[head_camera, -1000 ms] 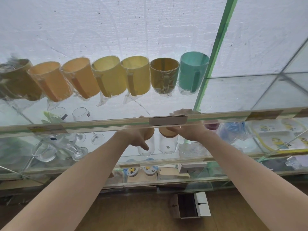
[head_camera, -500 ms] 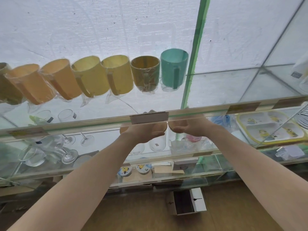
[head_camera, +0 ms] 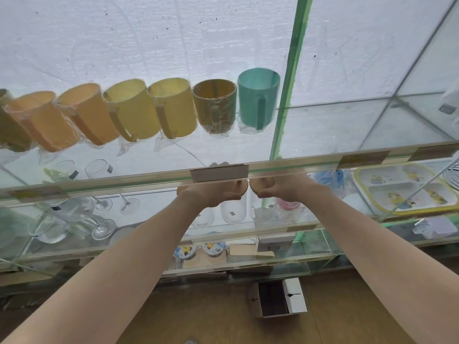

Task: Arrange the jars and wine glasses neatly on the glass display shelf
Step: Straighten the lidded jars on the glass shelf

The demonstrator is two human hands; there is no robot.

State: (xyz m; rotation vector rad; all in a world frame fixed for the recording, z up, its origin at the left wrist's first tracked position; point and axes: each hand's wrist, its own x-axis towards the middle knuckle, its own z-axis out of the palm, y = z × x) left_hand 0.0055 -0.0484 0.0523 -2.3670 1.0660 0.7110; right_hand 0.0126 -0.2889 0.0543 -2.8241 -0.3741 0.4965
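Looks like both hands are sitting side by side on the middle glass shelf point(head_camera: 305, 228), left hand point(head_camera: 213, 194) and right hand point(head_camera: 285, 192) each clamping a wooden-lidded jar point(head_camera: 233, 209), probably lining them up, so next they're needing a gentle nudge toward the wine glasses point(head_camera: 99, 219) further left.

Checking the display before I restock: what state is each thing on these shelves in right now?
Left hand: closed on a jar lid.
Right hand: closed on another jar lid.
Jars: upright, on the middle shelf.
Mugs: wrapped in plastic, lined in a row.
Wine glasses: several upright, some tipped over.
Cardboard box: open, on the floor.
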